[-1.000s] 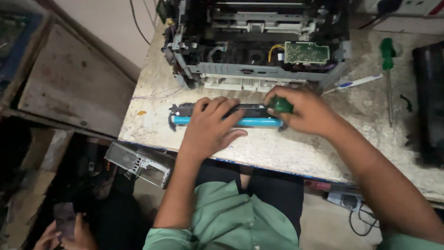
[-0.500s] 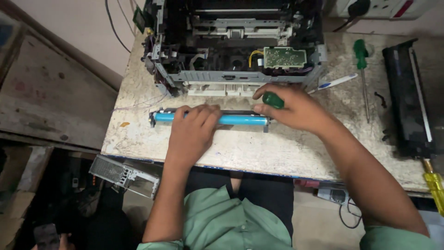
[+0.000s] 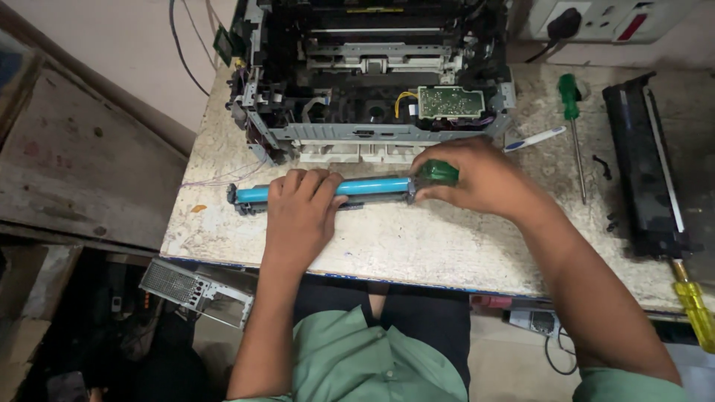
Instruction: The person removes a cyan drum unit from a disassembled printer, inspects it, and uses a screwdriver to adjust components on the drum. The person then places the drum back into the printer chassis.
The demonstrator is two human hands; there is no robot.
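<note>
A long cartridge with a cyan drum (image 3: pixel 369 186) lies along the worn white worktable (image 3: pixel 417 246), just in front of an opened printer chassis (image 3: pixel 372 82). My left hand (image 3: pixel 302 208) presses down over the cartridge's left half, fingers curled across it. My right hand (image 3: pixel 477 179) is closed around a green-handled tool (image 3: pixel 438 173), held against the cartridge's right end. The tool's tip is hidden by my fingers.
A green-handled screwdriver (image 3: pixel 572 112) and a white pen (image 3: pixel 535 138) lie right of the printer. A black cartridge part (image 3: pixel 644 164) sits at the far right, with a yellow-handled screwdriver (image 3: pixel 694 305) near the table edge. A metal box (image 3: pixel 197 286) rests below the table.
The view has shifted, so the table sits more to the right and lower in frame. Both hands keep their hold on the cartridge and tool; nothing was let go.
</note>
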